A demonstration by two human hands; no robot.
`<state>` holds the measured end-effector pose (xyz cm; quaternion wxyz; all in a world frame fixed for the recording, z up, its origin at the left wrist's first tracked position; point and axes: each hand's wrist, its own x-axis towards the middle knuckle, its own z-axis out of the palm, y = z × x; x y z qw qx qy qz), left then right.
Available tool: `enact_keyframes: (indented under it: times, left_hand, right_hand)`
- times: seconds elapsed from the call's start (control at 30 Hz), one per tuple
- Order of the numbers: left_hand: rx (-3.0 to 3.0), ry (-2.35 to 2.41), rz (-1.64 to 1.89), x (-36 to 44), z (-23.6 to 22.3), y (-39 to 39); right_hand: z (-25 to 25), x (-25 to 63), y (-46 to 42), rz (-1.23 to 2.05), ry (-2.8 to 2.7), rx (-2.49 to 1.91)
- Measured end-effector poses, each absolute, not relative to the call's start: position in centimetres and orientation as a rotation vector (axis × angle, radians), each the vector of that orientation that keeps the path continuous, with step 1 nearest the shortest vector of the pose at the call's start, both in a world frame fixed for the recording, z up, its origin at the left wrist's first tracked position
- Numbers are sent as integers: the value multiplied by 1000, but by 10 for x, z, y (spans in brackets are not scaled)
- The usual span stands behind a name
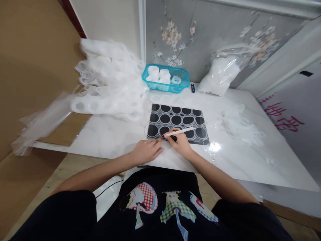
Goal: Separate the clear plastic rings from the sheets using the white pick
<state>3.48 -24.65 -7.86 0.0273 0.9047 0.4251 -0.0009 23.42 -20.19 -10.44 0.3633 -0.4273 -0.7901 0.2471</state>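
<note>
A black sheet [177, 119] lies on the white table, with rows of white-outlined ovals across it; a clear film with the rings seems to lie over it. My right hand [182, 144] is closed round a slim white pen-like stick [184, 131], its narrow end pointing left at the sheet's near edge. A short dark piece shows under the fingers; what it is I cannot tell. My left hand [147, 150] rests palm down at the sheet's near left edge, fingers stretched out and thumb apart. Its fingertips are close to the stick's lower end.
Behind the sheet stands a blue basket [185, 80] with white rolls and rings. A small pair of thread snips [193, 88] lies beside it. Ring-cut white film [110, 77] is piled at left, with loose scraps [240, 125] at right. A filled clear bag [220, 73] leans on the wall.
</note>
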Motion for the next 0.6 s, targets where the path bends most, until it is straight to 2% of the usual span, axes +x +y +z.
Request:
enact_keyframes:
  times: [0.27,0.47,0.6]
  left_hand:
    - [2600,1312,82,31,-73,-241]
    - [2463,1348,62,27,-70,-237]
    - [2451,1352,101,22,-67,-237]
  right_hand:
    - [-108,230,-225,-3,-2347,-979]
    - [-100,232,-188,27,-2405,-1054]
    - [-73,262,-112,84,-1862,-1388]
